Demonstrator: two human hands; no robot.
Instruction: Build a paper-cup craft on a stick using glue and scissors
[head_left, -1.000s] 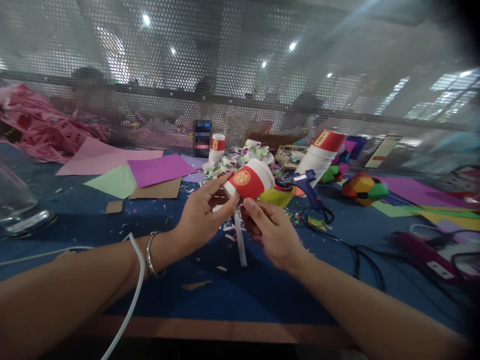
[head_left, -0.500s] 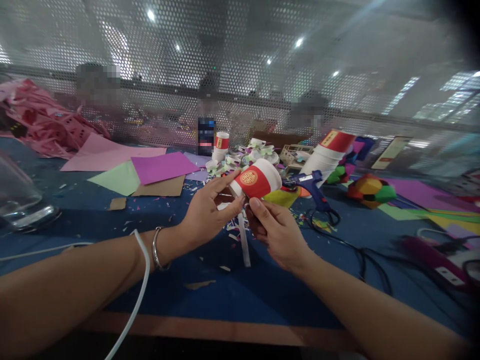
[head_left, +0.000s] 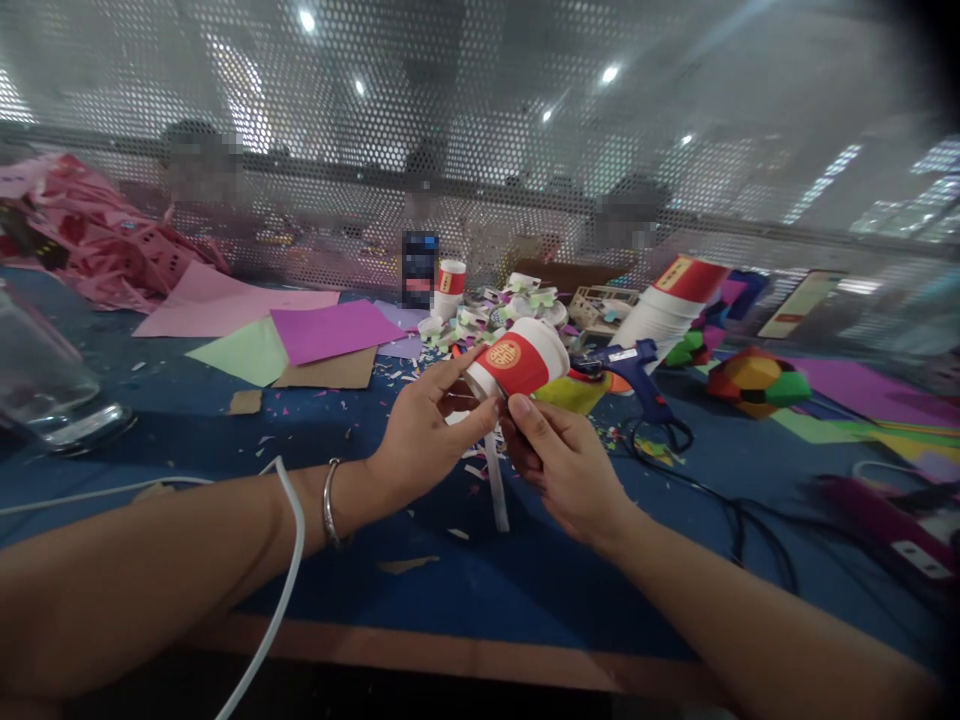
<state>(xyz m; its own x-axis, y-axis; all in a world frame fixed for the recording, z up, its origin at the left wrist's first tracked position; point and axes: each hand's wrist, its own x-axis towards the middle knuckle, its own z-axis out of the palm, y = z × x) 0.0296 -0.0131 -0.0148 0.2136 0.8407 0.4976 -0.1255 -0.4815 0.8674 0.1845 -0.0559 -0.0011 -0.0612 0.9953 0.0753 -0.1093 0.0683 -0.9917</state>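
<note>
A red and white paper cup (head_left: 525, 358) with a round gold emblem is held tilted above the table. My left hand (head_left: 431, 430) grips it from the left, fingers behind and thumb beneath. My right hand (head_left: 566, 470) is closed at the cup's lower side, thumb against its edge; its curled fingers are partly hidden. Below the cup, between my hands, hangs a narrow whitish strip (head_left: 496, 485); where its upper end is fixed I cannot tell. Just right of the cup lies a blue glue gun (head_left: 637, 375) with a black cord.
Behind the cup are a heap of small paper pieces (head_left: 525, 295), another cup (head_left: 451, 280) and a leaning cup stack (head_left: 667, 300). Coloured sheets (head_left: 330, 333) and a glass vessel (head_left: 75, 420) are left. A paper ball (head_left: 757, 380) and a power strip (head_left: 892, 530) are right.
The whole view has shifted slightly, so things appear a little further right. My hands keep the same hold on the cup, with hardly any change in its tilt.
</note>
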